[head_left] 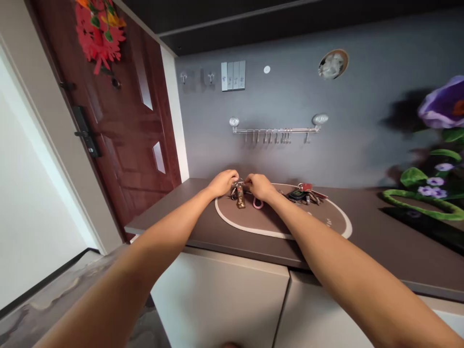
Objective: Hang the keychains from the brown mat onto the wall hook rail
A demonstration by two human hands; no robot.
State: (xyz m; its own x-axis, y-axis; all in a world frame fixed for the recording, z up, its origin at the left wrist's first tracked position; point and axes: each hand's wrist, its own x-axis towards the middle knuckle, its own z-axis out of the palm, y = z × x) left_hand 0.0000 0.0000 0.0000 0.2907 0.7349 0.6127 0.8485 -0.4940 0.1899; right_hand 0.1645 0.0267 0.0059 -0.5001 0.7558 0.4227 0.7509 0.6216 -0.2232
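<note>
My left hand is closed at the left side of a bunch of keys with a brown tag hanging from it. Fingers of my right hand are pinched together on the right side of the same bunch. The two hands are a small gap apart, just above an oval brown mat with a pale rim. A pink ring lies below my right hand. Farther right on the mat rests a second bunch of keys with a red tag and a dark fob. My fingertips are partly hidden.
A metal rail with several hooks is fixed to the grey wall behind. Two small hooks and a switch panel are up to its left. Purple artificial flowers stand at the right, and a dark red door is at the left.
</note>
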